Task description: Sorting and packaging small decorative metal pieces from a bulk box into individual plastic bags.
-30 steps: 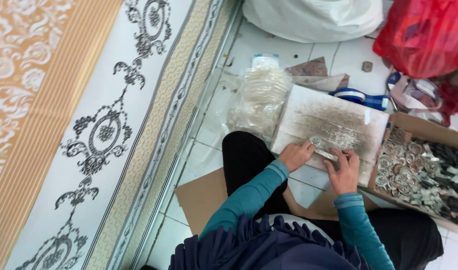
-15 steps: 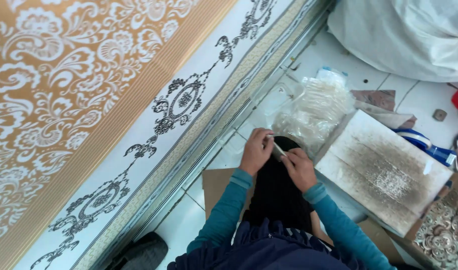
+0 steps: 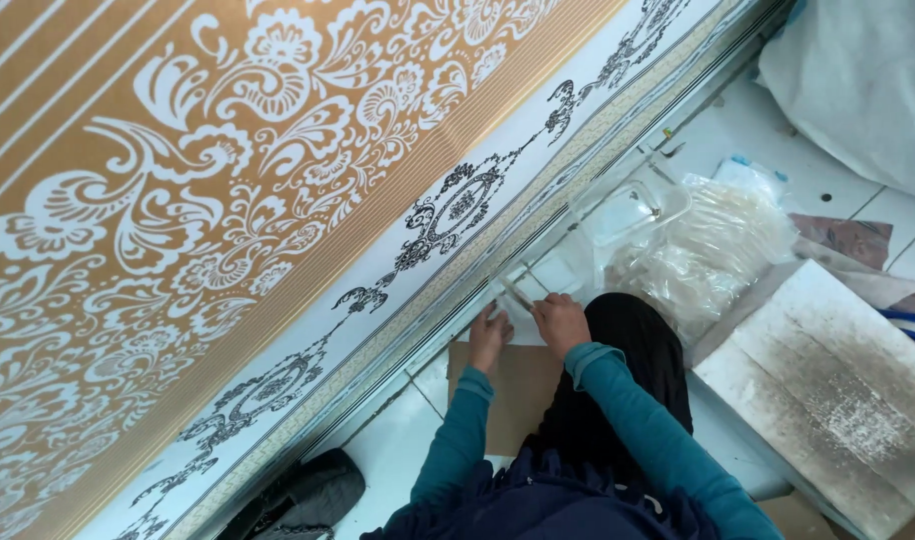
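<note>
Head view: hands [image 3: 526,330] on thin strip [image 3: 518,293] (plastic bag [image 3: 713,250] beside).

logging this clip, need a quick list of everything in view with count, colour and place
carpet: one, tan with white and black scrollwork, left and top
clear bag of pale sticks: one, see-through, right of centre on the tiles
clear plastic tray: one, beside the bag
wooden board: one, whitish and worn, lower right
cardboard sheet: one, brown, under the arms
white sack: one, top right
dark shoe: one, bottom edge
thin stick: one, pale, at the fingers
left hand: teal sleeve, by the stick
right hand: teal sleeve, by the stick
</note>
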